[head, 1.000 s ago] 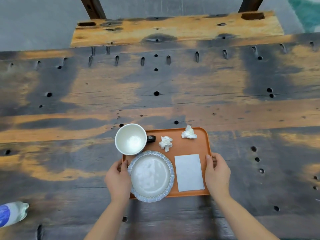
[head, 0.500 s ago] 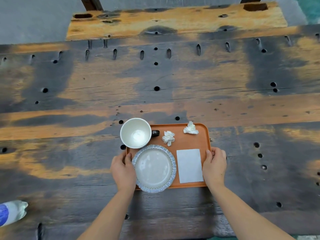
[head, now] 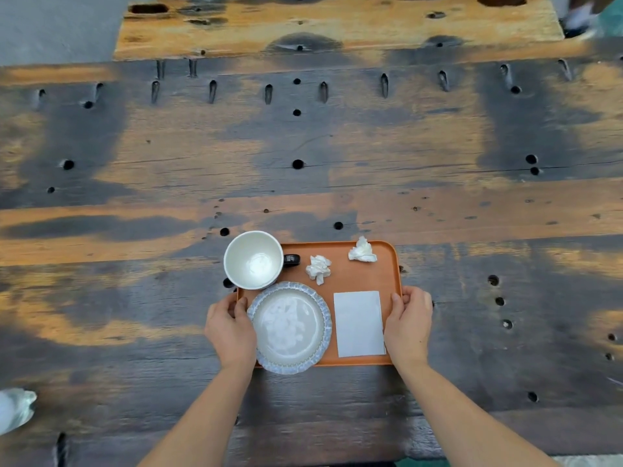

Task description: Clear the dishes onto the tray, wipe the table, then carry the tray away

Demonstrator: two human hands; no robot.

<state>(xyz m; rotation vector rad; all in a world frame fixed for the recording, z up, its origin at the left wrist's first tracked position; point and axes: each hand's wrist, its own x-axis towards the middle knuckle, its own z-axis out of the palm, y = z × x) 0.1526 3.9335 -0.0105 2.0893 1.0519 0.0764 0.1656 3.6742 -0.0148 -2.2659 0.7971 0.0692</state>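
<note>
An orange tray (head: 387,274) sits near the front edge of the worn wooden table (head: 303,146). On it are a white cup (head: 253,260) with a dark handle at the back left, a blue-rimmed plate (head: 290,326) at the front left, two crumpled tissues (head: 318,268) (head: 362,251) and a flat white napkin (head: 359,323). My left hand (head: 231,332) grips the tray's left edge beside the plate. My right hand (head: 408,323) grips the right edge beside the napkin.
A plastic bottle (head: 15,409) lies at the table's far left front. A wooden bench (head: 337,21) stands beyond the table's far edge, with grey floor around it. The tabletop is full of holes and dark stains.
The view has pulled back and up from the table, so the tray looks smaller. Both hands keep their grip on the tray's sides.
</note>
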